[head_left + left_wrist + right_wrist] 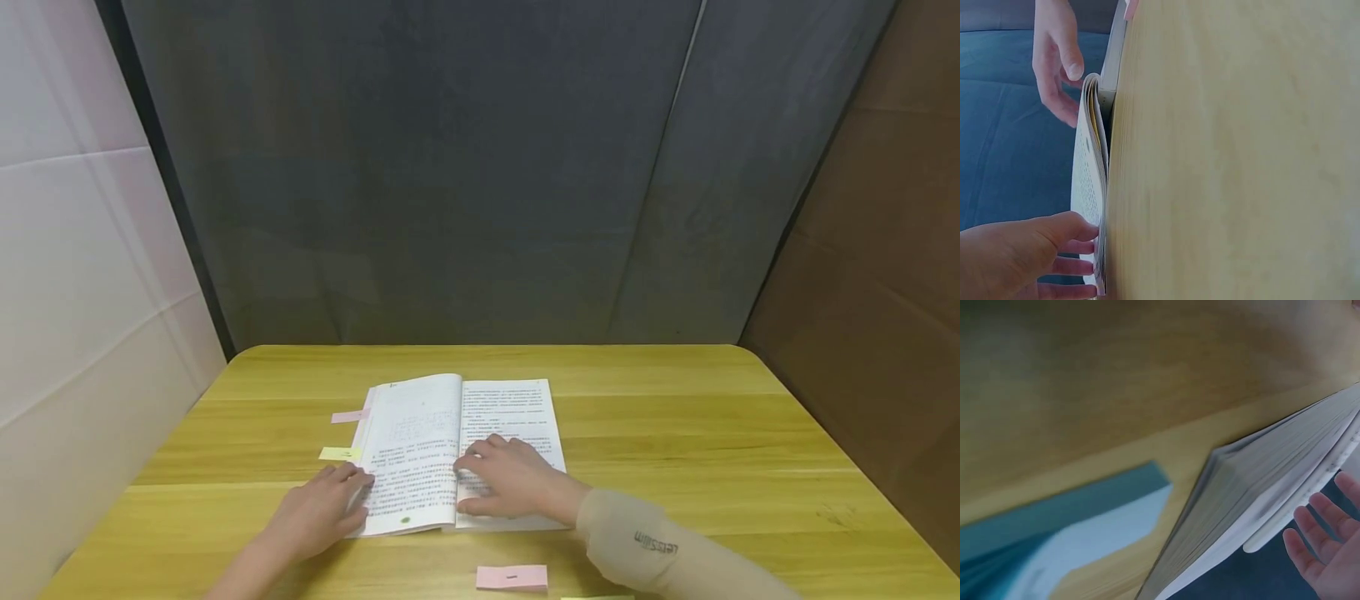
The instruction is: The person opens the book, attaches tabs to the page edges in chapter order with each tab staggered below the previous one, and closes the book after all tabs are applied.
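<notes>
An open book [412,417] with printed pages lies on the wooden table, its left leaves arching up toward the spine. My left hand [315,510] is at the lower outer edge of the left page, fingers loosely extended. In the left wrist view its thumb and fingertips meet the edge of the book [1090,181]. Over the right page, my right hand [510,479] has its fingers spread toward the spine. The right wrist view shows this right hand [1338,562] with relaxed fingers above the pages, beside a thick page block [1272,481].
A pink tab [349,416] and a yellow tab [340,453] stick out from the book's left side. Nearer me lie a pink strip [512,577] with a small dark mark and a yellow strip at the frame's bottom. A dark drape [450,208] hangs behind the table [660,400].
</notes>
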A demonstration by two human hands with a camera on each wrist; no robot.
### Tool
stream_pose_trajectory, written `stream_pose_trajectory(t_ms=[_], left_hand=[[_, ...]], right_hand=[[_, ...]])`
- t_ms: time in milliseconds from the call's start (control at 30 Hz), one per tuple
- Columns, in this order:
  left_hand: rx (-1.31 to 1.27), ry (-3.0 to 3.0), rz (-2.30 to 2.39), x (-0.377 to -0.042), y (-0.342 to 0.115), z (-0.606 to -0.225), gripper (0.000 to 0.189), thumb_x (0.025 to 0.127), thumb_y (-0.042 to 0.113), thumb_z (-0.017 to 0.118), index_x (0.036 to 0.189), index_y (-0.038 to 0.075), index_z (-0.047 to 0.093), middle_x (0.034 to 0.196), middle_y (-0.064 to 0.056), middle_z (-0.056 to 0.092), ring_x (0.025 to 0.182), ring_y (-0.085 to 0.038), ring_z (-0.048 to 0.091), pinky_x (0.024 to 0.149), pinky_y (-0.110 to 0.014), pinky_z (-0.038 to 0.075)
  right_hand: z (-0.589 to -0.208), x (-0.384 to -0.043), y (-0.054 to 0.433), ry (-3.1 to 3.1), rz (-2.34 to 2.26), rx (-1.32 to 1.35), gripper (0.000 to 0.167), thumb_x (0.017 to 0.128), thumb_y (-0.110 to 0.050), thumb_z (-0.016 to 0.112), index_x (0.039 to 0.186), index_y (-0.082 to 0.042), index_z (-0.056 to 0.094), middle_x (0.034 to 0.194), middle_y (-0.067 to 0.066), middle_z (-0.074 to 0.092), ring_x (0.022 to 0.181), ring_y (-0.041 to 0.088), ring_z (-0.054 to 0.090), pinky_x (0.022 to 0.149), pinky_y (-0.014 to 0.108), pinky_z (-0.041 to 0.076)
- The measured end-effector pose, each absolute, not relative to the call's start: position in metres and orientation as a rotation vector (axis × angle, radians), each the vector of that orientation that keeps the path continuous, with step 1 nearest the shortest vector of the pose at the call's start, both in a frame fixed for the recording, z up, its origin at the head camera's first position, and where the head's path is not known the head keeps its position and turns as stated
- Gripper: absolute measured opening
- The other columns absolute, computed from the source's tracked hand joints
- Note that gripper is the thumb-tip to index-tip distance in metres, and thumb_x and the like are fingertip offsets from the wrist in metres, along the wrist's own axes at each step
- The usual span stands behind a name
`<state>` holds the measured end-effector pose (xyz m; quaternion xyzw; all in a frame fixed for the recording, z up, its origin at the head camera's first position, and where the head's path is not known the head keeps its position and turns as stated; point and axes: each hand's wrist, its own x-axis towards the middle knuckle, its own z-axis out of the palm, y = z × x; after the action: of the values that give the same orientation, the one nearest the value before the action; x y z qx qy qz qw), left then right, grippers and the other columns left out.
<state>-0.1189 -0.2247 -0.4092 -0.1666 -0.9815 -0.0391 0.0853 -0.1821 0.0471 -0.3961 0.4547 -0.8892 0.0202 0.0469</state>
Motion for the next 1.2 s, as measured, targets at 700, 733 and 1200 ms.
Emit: stream_pose_trajectory(t_ms=[700, 733, 1200], left_hand=[[-0.52, -2.814, -0.116, -0.116, -0.221, -0.41, 0.034, 0.075, 0.022, 0.061, 0.106, 0.007, 0.06, 0.105, -0.007, 0.055, 0.096, -0.028, 0.053, 0.061, -0.042, 0.048], [-0.528, -2.793, -0.115, -0.117, -0.221, -0.409, 0.033, 0.075, 0.021, 0.061, 0.105, 0.007, 0.06, 0.104, -0.007, 0.055, 0.095, -0.027, 0.054, 0.061, -0.041, 0.048], [-0.699, -2.628, -0.097, -0.126, -0.195, -0.389, 0.027, 0.076, 0.024, 0.062, 0.101, 0.013, 0.062, 0.096, 0.003, 0.057, 0.081, -0.016, 0.055, 0.056, -0.032, 0.045]], right_hand=[[-0.396, -0.181, 0.111, -2.629, 0.286, 1.335, 0.034, 0.084, -0.037, 0.053, 0.106, -0.012, 0.06, 0.101, -0.003, 0.057, 0.093, 0.014, 0.051, 0.077, 0.03, 0.043], [-0.396, -0.182, 0.114, -2.628, 0.29, 1.327, 0.033, 0.084, -0.036, 0.053, 0.105, -0.011, 0.06, 0.101, -0.003, 0.057, 0.093, 0.014, 0.051, 0.077, 0.03, 0.043], [-0.393, -0.178, 0.152, -2.637, 0.319, 1.216, 0.03, 0.084, -0.033, 0.056, 0.103, -0.01, 0.062, 0.102, -0.001, 0.059, 0.096, 0.018, 0.053, 0.078, 0.036, 0.045]])
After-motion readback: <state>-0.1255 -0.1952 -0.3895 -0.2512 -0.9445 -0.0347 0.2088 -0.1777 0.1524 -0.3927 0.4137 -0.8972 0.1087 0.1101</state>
